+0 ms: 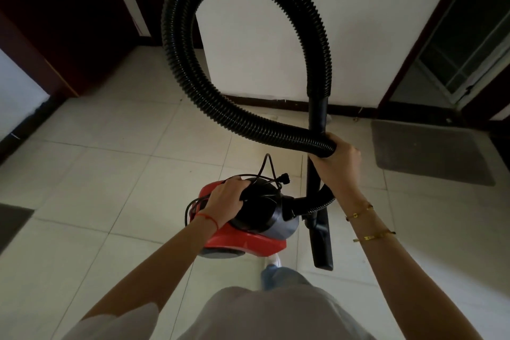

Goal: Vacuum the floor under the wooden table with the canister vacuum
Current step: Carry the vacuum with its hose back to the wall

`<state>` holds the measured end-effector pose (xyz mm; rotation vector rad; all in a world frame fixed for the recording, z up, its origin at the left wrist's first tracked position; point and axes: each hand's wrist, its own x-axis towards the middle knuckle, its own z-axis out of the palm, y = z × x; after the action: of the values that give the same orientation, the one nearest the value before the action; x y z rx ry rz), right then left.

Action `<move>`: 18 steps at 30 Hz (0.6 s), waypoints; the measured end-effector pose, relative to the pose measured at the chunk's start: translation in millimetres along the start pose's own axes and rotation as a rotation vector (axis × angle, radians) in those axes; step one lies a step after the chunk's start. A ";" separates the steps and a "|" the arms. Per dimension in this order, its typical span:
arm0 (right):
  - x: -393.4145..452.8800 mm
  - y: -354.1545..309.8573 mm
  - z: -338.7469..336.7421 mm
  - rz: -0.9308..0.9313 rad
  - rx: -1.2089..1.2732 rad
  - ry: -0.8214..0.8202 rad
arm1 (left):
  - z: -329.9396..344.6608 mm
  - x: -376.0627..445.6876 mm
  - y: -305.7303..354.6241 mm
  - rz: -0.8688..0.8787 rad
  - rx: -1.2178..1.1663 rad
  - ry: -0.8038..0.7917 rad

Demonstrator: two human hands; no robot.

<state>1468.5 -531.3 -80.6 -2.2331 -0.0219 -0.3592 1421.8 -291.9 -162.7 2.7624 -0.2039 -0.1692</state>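
Canister vacuum (248, 232): left hand (225, 197) fingers curled on top; right hand (338, 157) fingers wrapped round hose (248, 116).

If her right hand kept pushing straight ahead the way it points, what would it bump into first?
The right hand, closed around the looped black hose and wand, points toward the white wall. Past what it holds, nothing else appears in that line, though depth is hard to judge.

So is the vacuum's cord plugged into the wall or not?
Not plugged in. The power cord lies bundled on top of the canister vacuum, and its plug rests loose there beside the left hand.
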 end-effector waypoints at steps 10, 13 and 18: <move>224.3 -1.0 82.3 -0.007 0.032 -0.032 | -52.0 220.4 -63.2 0.001 -0.024 0.052; 287.6 3.5 112.9 0.011 0.041 -0.010 | -60.9 288.9 -87.5 0.005 -0.014 0.037; 388.5 9.6 165.6 0.046 0.003 0.001 | -71.5 398.9 -131.5 0.023 -0.023 0.007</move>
<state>1883.5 -452.5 -84.0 -2.2268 0.0296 -0.3344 1839.7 -210.7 -180.8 2.7366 -0.2302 -0.1548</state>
